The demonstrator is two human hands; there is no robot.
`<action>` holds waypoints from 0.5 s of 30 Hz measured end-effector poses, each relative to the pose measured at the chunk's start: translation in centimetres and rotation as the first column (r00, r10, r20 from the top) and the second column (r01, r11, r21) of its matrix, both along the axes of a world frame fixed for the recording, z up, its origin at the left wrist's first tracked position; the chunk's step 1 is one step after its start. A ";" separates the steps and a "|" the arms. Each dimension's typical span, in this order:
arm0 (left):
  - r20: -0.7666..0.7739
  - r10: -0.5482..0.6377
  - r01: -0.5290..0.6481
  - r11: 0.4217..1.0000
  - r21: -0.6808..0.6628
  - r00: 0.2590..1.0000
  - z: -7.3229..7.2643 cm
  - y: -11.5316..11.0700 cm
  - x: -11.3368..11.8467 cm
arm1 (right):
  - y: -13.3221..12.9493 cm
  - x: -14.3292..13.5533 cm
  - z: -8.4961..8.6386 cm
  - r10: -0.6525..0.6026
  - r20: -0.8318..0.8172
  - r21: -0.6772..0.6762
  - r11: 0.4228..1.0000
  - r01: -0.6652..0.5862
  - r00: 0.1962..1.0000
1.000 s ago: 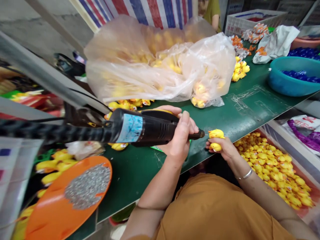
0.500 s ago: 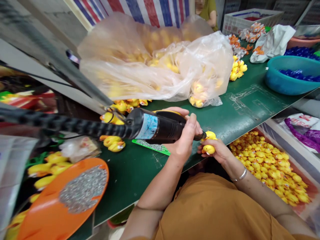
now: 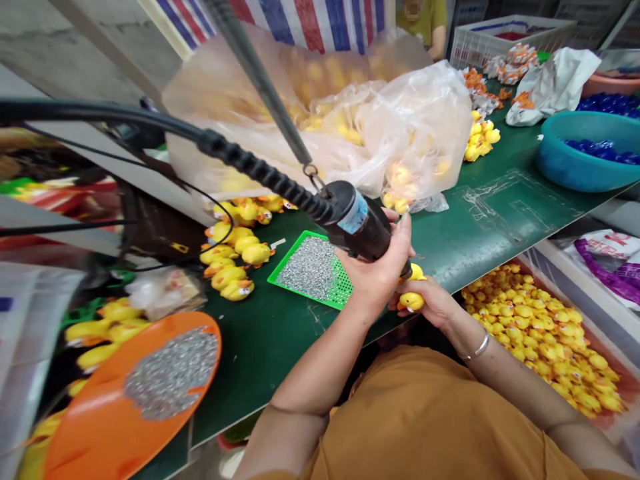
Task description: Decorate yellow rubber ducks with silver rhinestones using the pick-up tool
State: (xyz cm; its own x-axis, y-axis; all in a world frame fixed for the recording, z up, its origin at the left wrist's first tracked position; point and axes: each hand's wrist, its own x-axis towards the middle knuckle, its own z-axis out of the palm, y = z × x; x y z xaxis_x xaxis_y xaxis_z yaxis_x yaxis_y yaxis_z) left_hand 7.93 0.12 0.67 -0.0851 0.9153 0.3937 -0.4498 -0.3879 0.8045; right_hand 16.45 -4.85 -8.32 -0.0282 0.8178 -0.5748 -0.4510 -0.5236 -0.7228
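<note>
The left hand [image 3: 383, 267] had a firm grip on the black cylindrical corded power tool [image 3: 367, 233], its tip right down at the small rounded yellow plastic duck pieces [image 3: 411, 301] pinched in the right hand [image 3: 434, 302], and just left of that tool hand sat a bright green perforated tray [image 3: 343, 285]!

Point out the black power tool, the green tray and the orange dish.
Black power tool [image 3: 368, 232]: head view, on its casing.
Green tray [image 3: 342, 285]: head view, perforated floor.
Orange dish [image 3: 100, 410]: head view, bare surface.
</note>
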 end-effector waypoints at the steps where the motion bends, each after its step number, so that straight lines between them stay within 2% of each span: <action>1: -0.007 0.019 -0.019 1.000 -0.015 1.000 0.1 0.0 0.1 | 0.0 -0.1 0.0 0.008 -0.004 0.010 1.000 -0.008 1.000; 7: -0.041 0.084 -0.086 0.994 -0.071 0.996 0.3 0.3 -0.3 | 0.3 -0.8 -0.1 -0.009 -0.012 0.039 0.999 0.009 1.000; 15: -0.119 -0.005 0.000 0.999 -0.043 0.993 0.1 0.2 -1.4 | 0.6 -1.0 -0.3 0.051 -0.014 0.082 0.995 -0.050 0.999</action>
State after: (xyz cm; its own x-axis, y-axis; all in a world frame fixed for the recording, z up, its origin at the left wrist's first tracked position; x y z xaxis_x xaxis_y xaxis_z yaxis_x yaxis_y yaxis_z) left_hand 6.48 0.37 0.79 -0.0375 0.9316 0.3615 -0.3512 -0.3509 0.8681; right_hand 15.49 -4.28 -8.60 -0.0795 0.8592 -0.5055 -0.4374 -0.4857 -0.7568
